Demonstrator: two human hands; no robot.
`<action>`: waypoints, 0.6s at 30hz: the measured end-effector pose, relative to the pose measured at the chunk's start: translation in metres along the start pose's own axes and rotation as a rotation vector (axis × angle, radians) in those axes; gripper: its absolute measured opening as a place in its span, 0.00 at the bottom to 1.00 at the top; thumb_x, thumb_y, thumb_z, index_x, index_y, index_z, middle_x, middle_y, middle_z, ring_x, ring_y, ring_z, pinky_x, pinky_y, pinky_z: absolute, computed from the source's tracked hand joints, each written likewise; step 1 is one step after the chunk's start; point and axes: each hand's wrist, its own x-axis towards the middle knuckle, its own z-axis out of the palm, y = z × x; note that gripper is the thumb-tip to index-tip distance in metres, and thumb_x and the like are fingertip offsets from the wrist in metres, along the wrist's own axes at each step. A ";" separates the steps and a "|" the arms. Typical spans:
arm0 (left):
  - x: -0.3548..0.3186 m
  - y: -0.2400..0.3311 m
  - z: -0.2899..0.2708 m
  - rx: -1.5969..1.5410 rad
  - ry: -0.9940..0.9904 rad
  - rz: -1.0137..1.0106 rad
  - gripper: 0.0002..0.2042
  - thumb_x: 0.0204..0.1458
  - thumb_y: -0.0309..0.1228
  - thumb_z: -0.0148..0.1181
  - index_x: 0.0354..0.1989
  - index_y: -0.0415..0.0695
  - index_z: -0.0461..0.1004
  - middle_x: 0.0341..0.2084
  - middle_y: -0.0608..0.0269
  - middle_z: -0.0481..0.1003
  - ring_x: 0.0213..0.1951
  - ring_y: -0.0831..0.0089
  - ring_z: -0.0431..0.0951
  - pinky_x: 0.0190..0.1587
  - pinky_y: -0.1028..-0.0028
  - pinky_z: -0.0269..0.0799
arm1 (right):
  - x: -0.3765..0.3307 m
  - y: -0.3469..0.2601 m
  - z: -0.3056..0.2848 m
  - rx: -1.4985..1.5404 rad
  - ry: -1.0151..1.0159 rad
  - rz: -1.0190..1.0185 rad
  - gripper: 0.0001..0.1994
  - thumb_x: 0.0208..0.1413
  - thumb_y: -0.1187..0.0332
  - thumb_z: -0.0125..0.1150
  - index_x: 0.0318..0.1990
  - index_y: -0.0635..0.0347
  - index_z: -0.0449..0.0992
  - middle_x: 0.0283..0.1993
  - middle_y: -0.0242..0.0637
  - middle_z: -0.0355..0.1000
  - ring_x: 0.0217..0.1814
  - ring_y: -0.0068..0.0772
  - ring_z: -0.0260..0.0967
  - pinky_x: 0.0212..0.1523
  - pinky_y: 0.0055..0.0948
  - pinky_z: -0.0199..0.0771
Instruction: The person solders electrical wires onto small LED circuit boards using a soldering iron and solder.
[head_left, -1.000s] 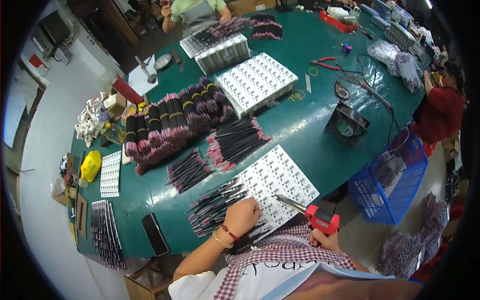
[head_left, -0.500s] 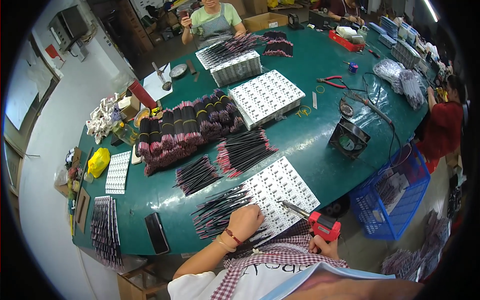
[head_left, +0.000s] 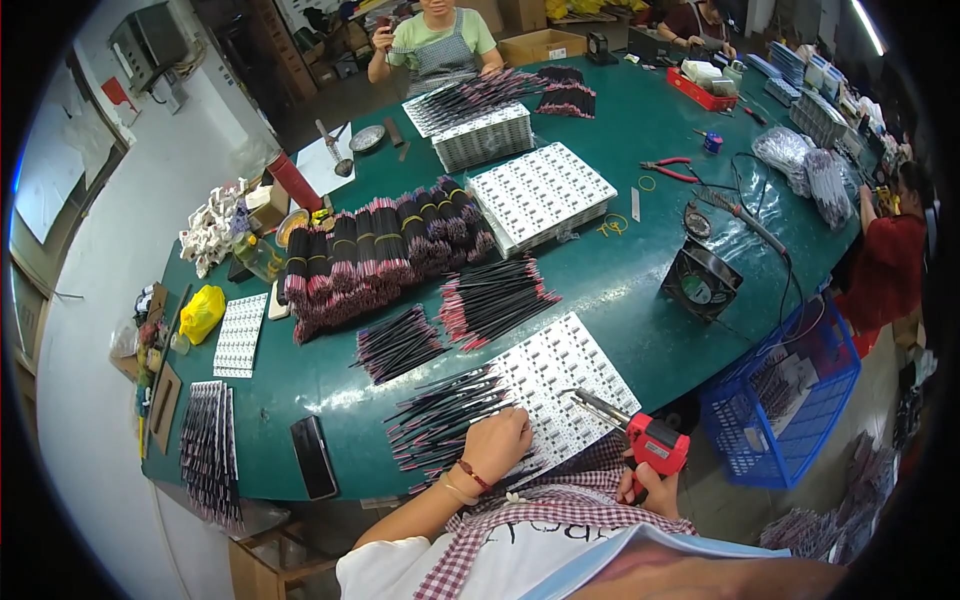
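1. The left hand (head_left: pixel 497 443) rests curled, fingers drawn together, on the near edge of a white panel (head_left: pixel 560 385) on the green tabletop (head_left: pixel 620 270); whether it pinches anything cannot be told.
2. Black wires (head_left: pixel 440 415) with red tips lie fanned just left of that hand, some passing under it.
3. The right hand (head_left: pixel 640 487) is wrapped around the grip of a red soldering gun (head_left: pixel 645 437), whose metal tip points at the panel, just right of the left hand.
4. A black phone (head_left: pixel 313 456) lies well left of the left hand.
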 end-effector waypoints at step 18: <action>-0.014 0.009 0.020 0.009 0.162 -0.136 0.06 0.47 0.31 0.58 0.28 0.43 0.69 0.23 0.56 0.73 0.23 0.56 0.74 0.25 0.62 0.69 | 0.004 -0.006 0.004 0.110 0.080 -0.083 0.18 0.58 0.62 0.51 0.48 0.67 0.64 0.19 0.40 0.67 0.16 0.27 0.62 0.20 0.27 0.68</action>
